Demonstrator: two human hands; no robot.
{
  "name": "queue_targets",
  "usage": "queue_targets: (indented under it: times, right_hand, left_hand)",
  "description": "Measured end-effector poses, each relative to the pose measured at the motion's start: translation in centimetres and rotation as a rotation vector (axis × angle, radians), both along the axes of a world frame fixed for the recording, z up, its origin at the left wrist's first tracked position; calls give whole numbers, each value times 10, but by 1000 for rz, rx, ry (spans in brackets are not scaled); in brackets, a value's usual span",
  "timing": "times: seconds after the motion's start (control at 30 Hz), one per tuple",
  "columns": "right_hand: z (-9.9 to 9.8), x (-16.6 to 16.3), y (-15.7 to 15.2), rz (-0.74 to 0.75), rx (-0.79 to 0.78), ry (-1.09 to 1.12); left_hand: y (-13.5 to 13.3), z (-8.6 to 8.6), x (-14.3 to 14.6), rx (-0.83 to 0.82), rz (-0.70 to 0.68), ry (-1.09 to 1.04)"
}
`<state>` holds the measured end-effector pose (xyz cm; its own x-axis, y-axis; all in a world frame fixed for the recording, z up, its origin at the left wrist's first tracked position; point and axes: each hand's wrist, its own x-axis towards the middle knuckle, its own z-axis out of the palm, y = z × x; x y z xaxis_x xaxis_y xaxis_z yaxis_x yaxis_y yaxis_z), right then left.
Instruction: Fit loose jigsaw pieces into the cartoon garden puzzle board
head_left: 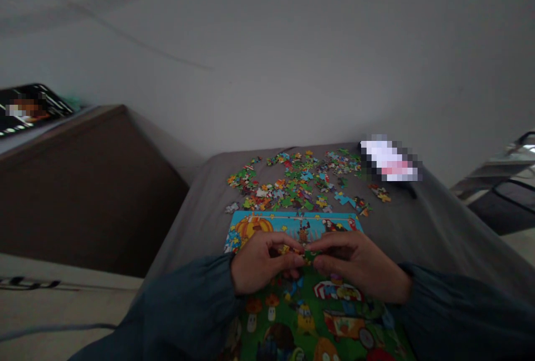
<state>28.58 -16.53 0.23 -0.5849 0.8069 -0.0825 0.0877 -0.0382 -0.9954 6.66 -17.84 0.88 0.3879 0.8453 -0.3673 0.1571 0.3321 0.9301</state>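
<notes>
A colourful jigsaw picture board (254,226) lies on a grey cloth-covered surface (192,227) in front of me. Over its middle, my left hand (261,263) and my right hand (359,269) meet fingertip to fingertip, fingers curled. Together they pinch small puzzle pieces (301,253), which are partly hidden by the fingers. Both arms wear dark blue-grey sleeves. Beyond the board lies a wide scatter of several loose puzzle pieces (296,183).
A blurred white and pink object (390,161) rests at the far right of the surface. A brown panel (83,183) stands to the left, with a dark screen (29,107) above it. A pale wall rises behind. Metal bars (501,174) show at the right edge.
</notes>
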Motion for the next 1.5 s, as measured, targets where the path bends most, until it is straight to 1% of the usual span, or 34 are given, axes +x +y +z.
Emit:
queue_targets:
  times: [0.1,0.23,0.37,0.5,0.67,0.87,1.1,1.23,1.3,1.37,1.47,1.5]
  right_hand:
    - [1,-1,0,-15,34,-64]
    - [1,-1,-1,-79,92,-204]
    - [1,-2,-3,-116,114,-260]
    - [3,-2,-4,-108,132,-261]
    - [5,-1,-4,-111,112,-195]
    - [8,-1,-5,-113,119,-181]
    - [11,-1,-4,-115,139,-207]
    - [10,1,-5,-120,125,-199]
    - [10,3,-5,-131,105,-177]
    - [9,5,-4,-182,114,-148]
    - [8,10,1,-292,187,-136]
    - [8,11,3,-317,205,-147]
  left_hand:
    - [-1,-2,0,25,-17,-1]
    - [-3,-5,-1,74,-54,31]
    - [-4,-6,-1,101,-43,60]
    - [-5,-5,-1,116,-12,64]
    - [-4,1,0,81,58,30]
    - [-1,5,0,81,65,16]
    - [-2,3,0,79,72,7]
    - [2,3,-1,59,65,-1]
    - [3,6,-2,71,74,-37]
    - [-1,14,-3,114,87,-105]
    - [-21,36,-2,148,46,-277]
    - [-31,44,-2,106,17,-340]
